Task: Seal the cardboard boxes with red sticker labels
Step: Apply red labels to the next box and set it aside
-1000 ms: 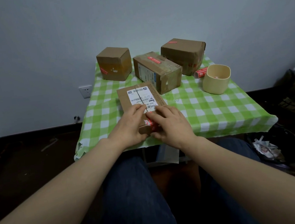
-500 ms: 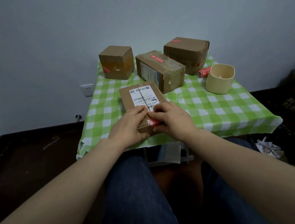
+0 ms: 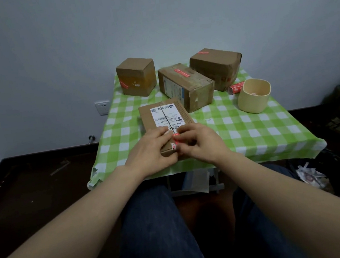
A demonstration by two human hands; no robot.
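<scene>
A flat cardboard box [image 3: 148, 115] with a white shipping label lies at the near edge of the green checked table [image 3: 250, 131]. A red sticker label [image 3: 175, 140] lies over the box's near edge at the centre seam. My left hand [image 3: 152, 148] rests on the box's near left part, fingers pressing beside the sticker. My right hand [image 3: 198, 140] has its fingers curled on the sticker from the right. Three more boxes stand at the back: a cube [image 3: 136, 76], a long box [image 3: 187, 86] and a wide box [image 3: 216, 67], each bearing red stickers.
A beige cup [image 3: 254, 96] stands at the right, with a red sticker roll [image 3: 235, 88] lying behind it. A wall socket [image 3: 102, 107] is left of the table. A bin with paper scraps [image 3: 312, 177] is on the floor at the right. My knees are below the table.
Both hands stay on the near box's front edge. My right fingers have curled more over the red sticker. The camera view shifted slightly.
</scene>
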